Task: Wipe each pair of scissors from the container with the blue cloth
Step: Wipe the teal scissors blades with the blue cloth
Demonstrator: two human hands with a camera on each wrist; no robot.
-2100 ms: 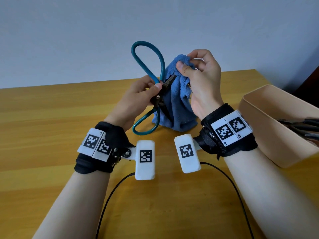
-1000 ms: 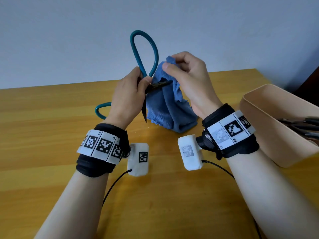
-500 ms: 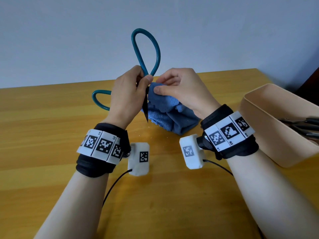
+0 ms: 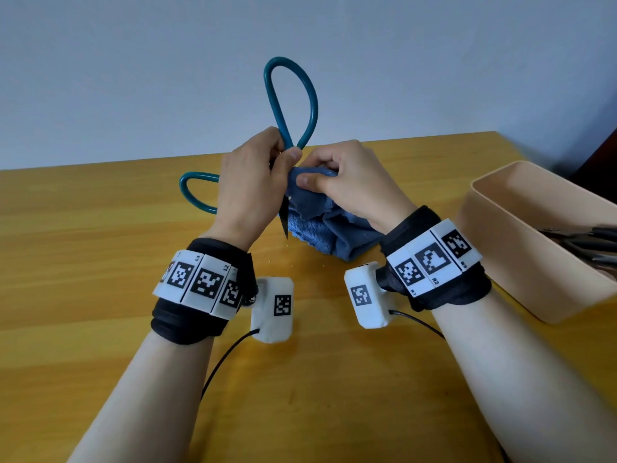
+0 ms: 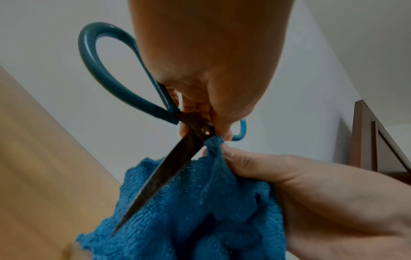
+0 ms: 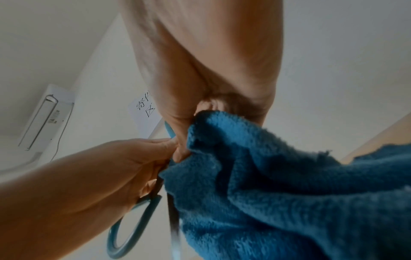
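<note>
Left grip: my left hand [image 4: 248, 192] was curled around the teal-handled scissors [image 4: 291, 105] at the pivot, thumb and fingers pinching just where the handles met the blades.
Scissors: one handle loop rose above my left grip, the other [image 4: 197, 192] stuck out to its left; a dark blade [image 5: 162, 177] pointed down below the grip, its tip just over the surface [image 4: 83, 255].
Right grip: my right hand [image 4: 347, 185] pinched a bunched fold of the blue cloth [image 4: 320, 225], thumb and fingers closed on it right beside my left thumb.
Cloth: it lay against the blade's right side and hung below my right grip, its lower folds on the surface.
Container: the beige container [image 4: 500, 248] stood to the right of my right wrist, with dark scissors [image 4: 591, 242] inside.
</note>
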